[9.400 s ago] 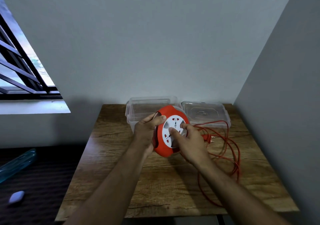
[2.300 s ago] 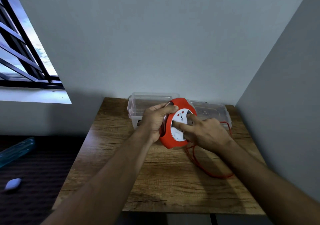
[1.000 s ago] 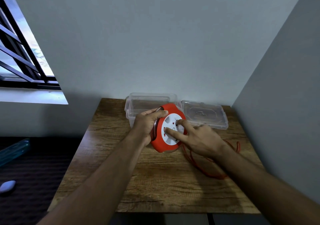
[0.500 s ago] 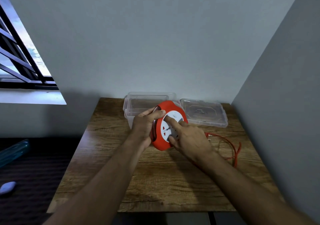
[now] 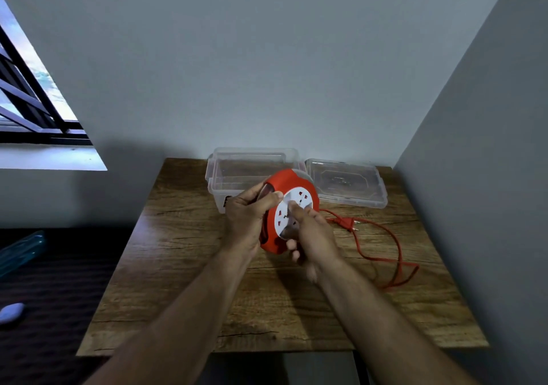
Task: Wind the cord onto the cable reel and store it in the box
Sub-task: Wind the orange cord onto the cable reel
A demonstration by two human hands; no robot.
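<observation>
At frame centre your left hand [image 5: 247, 217] curls round the red rim of the cable reel [image 5: 289, 209], held upright above the table [image 5: 184, 266]. Your right hand [image 5: 310, 236] presses a finger into the white face, the others loosely bent. The clear box [image 5: 237, 171] stands open just behind. Loose cord [image 5: 394, 254] loops at right, so fast winding could, I judge, whip the plug [image 5: 345, 224] or snag a loop. The reel's back and how much is wound stay hidden.
</observation>
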